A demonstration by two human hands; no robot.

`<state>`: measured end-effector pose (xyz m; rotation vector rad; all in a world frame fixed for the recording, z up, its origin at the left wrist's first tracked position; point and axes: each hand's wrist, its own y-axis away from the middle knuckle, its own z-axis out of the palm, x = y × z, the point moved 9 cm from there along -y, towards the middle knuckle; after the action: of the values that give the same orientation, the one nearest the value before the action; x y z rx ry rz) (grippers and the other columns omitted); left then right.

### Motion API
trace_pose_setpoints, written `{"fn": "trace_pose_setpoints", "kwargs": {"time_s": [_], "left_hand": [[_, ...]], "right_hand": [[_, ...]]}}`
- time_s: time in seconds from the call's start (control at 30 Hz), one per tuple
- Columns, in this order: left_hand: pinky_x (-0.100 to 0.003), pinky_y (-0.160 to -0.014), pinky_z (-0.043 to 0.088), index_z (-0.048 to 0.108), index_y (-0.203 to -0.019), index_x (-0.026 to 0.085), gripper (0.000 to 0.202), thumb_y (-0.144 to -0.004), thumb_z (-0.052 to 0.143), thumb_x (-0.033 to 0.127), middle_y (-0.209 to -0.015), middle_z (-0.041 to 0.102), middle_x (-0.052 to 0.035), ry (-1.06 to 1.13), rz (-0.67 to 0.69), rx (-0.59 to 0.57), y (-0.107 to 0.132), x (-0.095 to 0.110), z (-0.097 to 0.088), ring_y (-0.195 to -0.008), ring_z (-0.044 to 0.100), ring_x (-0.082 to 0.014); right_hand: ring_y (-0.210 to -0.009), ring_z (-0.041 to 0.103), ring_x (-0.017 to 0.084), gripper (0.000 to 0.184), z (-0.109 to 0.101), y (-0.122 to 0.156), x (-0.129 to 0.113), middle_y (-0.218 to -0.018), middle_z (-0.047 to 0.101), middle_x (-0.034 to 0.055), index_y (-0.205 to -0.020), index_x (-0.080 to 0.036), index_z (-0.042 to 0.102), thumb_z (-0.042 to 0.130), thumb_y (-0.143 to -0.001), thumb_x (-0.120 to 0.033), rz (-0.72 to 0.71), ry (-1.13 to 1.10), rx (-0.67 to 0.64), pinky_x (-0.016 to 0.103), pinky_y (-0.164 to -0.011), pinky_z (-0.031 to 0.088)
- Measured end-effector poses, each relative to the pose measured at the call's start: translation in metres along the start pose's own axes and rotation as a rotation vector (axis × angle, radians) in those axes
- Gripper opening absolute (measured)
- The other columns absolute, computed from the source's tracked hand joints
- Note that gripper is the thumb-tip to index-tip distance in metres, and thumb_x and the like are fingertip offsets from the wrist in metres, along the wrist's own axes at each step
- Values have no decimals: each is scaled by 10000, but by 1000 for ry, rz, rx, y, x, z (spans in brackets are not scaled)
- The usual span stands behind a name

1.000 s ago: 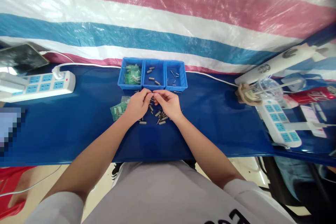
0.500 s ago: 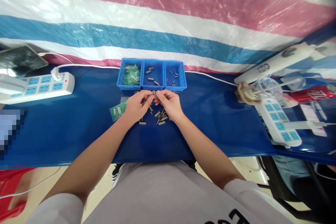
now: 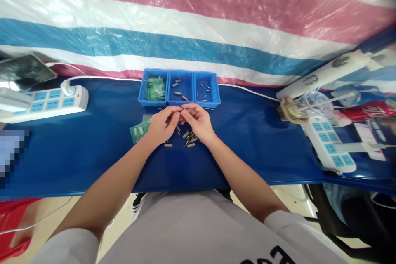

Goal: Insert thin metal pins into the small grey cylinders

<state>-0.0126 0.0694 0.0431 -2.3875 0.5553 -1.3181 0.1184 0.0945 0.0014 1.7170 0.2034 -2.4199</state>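
My left hand (image 3: pixel 163 123) and my right hand (image 3: pixel 198 122) meet at the fingertips, just in front of three blue bins. Both are closed in a pinch around something small, mostly hidden by the fingers. Below them on the table lie several grey metal cylinders (image 3: pixel 191 145) and thin dark rods, partly under my right hand. A green-tinted plastic bag (image 3: pixel 138 131) of small parts lies left of my left hand. The left bin (image 3: pixel 140 98) holds more green bags, the middle bin (image 3: pixel 180 102) several cylinders, and the right bin (image 3: pixel 216 99) several thin pins.
A white power strip (image 3: pixel 81 98) stands at the left beside a dark-screened device (image 3: pixel 26 71). Another power strip (image 3: pixel 345 164), a plastic cup (image 3: pixel 317 104), a red can (image 3: pixel 371 110) and a white tube (image 3: pixel 321 73) crowd the right. A striped sheet (image 3: pixel 198 20) hangs behind the table.
My right fingers have shifted slightly and now cover the small metal piece that showed between the fingertips before. My left hand stays almost where it was.
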Motion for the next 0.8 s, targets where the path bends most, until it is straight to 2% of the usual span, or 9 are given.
{"fn": "trace_pose_setpoints", "kwargs": {"time_s": [0.17,0.43,0.63,0.8], "left_hand": [[-217,-687,489,662,-1158,220,205,-981,609,308,-683,640,58,-85,38,10,1,1,5,-625,611,-95],[-237,-685,471,664,-1102,198,221,-1025,549,369,-779,698,11,-141,-19,-1,0,-5,3,-699,645,-123],[-265,-652,446,666,-918,184,383,-1058,440,460,-765,710,-22,-187,-74,-44,-3,-7,-1,-681,632,-145],[-276,-665,444,687,-926,181,433,-1074,381,449,-760,713,-31,-203,-91,-17,-3,-10,-3,-672,622,-151]], "right_hand": [[-625,659,97,343,-8,-1,-3,-723,716,-22,-862,-202,655,844,-773,-475,-13,31,64,255,-649,579],[-609,641,103,378,-5,-1,-3,-702,711,-15,-869,-198,685,836,-757,-526,-3,65,53,255,-593,558],[-605,650,108,373,2,1,2,-692,712,-13,-892,-194,701,847,-749,-506,38,27,22,257,-583,565],[-582,629,101,354,-4,-2,1,-685,702,-21,-897,-200,712,824,-770,-512,9,63,93,251,-564,554]]}}
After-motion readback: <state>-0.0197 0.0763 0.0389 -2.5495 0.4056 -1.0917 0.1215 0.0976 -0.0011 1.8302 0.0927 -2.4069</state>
